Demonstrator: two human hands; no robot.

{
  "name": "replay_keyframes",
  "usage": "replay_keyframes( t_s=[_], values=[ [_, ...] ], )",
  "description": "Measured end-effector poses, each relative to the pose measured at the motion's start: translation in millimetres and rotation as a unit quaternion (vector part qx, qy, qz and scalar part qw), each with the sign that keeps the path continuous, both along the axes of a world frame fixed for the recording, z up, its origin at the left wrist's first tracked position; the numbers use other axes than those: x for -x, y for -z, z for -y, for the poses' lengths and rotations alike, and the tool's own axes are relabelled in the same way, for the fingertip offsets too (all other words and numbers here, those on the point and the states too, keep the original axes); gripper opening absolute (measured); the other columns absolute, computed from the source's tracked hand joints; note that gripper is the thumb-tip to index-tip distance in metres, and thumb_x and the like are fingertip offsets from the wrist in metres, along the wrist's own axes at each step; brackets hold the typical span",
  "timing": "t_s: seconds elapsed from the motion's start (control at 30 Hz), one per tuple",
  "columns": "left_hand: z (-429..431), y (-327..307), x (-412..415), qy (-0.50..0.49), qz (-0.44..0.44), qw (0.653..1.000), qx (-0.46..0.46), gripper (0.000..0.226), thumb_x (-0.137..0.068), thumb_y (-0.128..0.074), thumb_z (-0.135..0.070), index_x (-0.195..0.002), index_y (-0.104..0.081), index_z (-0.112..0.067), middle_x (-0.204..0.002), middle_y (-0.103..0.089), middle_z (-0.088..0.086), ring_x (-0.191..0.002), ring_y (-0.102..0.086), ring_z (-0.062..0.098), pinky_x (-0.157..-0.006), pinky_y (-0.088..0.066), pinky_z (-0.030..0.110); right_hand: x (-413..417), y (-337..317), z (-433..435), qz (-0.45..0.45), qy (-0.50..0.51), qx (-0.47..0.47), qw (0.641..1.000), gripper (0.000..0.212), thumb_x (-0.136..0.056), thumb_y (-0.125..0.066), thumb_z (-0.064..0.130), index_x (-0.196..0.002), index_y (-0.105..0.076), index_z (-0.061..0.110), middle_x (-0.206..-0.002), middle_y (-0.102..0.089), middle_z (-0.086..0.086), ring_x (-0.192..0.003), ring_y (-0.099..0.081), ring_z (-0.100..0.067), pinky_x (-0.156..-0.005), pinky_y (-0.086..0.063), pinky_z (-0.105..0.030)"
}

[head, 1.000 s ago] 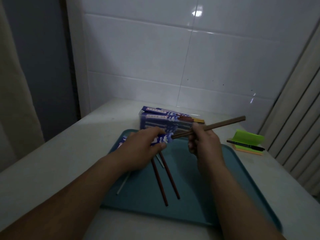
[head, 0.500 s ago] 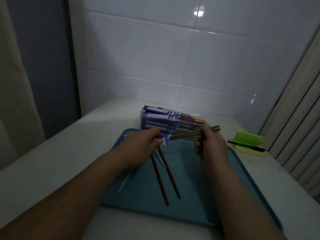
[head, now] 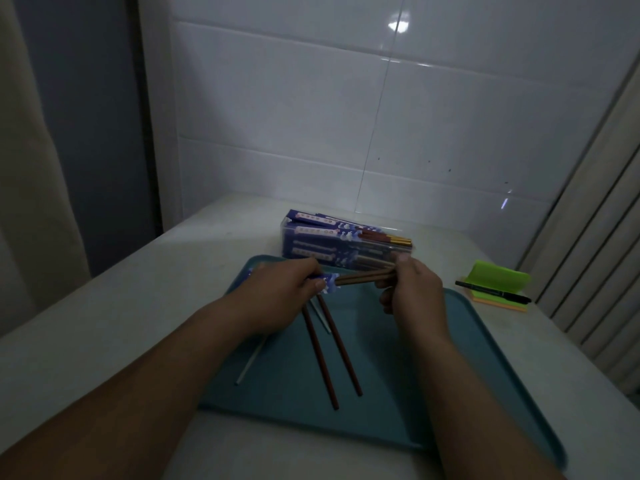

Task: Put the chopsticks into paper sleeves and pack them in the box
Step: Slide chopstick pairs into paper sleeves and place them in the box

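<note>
sleeving step, chopsticks (head: pixel 360 278) only partway into the sleeve (head: pixel 327 285)

left hand (head: pixel 280 299) pinches the sleeve mouth, right hand (head: pixel 412 292) grips the sticks' back ends, all held just above the tray (head: pixel 485 358), in front of the box (head: pixel 332 247). next move, i reckon: a straight push along the sleeve, paper held steady so it doesn't crumple. spare pair (head: pixel 332 355) lies loose on the tray. pale table (head: pixel 138 306), white tile wall (head: pixel 277 116), dim light.
</note>
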State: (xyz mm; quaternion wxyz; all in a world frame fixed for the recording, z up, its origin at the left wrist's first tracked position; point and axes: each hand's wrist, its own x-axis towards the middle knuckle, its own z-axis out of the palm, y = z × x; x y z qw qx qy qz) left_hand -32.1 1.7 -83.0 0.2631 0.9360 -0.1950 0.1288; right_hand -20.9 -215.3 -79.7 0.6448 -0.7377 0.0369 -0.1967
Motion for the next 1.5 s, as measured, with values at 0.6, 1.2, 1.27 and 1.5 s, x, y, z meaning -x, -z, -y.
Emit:
replay_keyframes(
  t_s=[0.6,1.2,1.27,1.5],
  values=[
    [5,5,4,-0.049,0.076,0.993,-0.075,0.032,-0.1,-0.055,-0.053,-0.128,-0.056,-0.038,-0.118,-0.056,-0.011,-0.114,-0.055,0.016,-0.101,-0.038,0.042,1,-2,7,-0.041,-0.099,-0.084,0.991,0.023,-0.106,-0.048,0.022,-0.086,-0.057,0.013,-0.059,-0.052,-0.004,-0.045,-0.042,-0.015,-0.044,-0.031,-0.025],
    [-9,-9,0,-0.181,0.149,0.965,0.118,0.046,-0.097,-0.041,-0.052,-0.133,-0.058,-0.029,-0.124,-0.056,-0.005,-0.119,-0.052,0.018,-0.102,-0.041,0.045,-57,-39,40,-0.012,0.047,-0.148,0.988,0.018,-0.104,-0.047,0.017,-0.09,-0.058,0.012,-0.065,-0.051,-0.004,-0.049,-0.044,-0.014,-0.044,-0.033,-0.021],
    [-9,-8,-2,-0.178,0.146,0.966,0.119,0.045,-0.098,-0.042,-0.051,-0.133,-0.058,-0.029,-0.125,-0.056,-0.006,-0.119,-0.052,0.017,-0.102,-0.04,0.044,-77,-52,41,-0.022,0.048,-0.13,0.99,0.016,-0.103,-0.049,0.018,-0.095,-0.06,0.01,-0.068,-0.055,-0.006,-0.053,-0.047,-0.017,-0.049,-0.036,-0.025],
    [-17,-6,-7,-0.191,0.149,0.961,0.129,0.03,-0.104,-0.053,-0.039,-0.132,-0.057,-0.03,-0.127,-0.055,-0.007,-0.119,-0.049,0.015,-0.1,-0.034,0.037,-129,-75,31,-0.111,0.006,-0.012,0.994,0.02,-0.104,-0.054,0.022,-0.093,-0.062,0.007,-0.078,-0.061,-0.009,-0.062,-0.053,-0.02,-0.052,-0.041,-0.031]
  ],
)
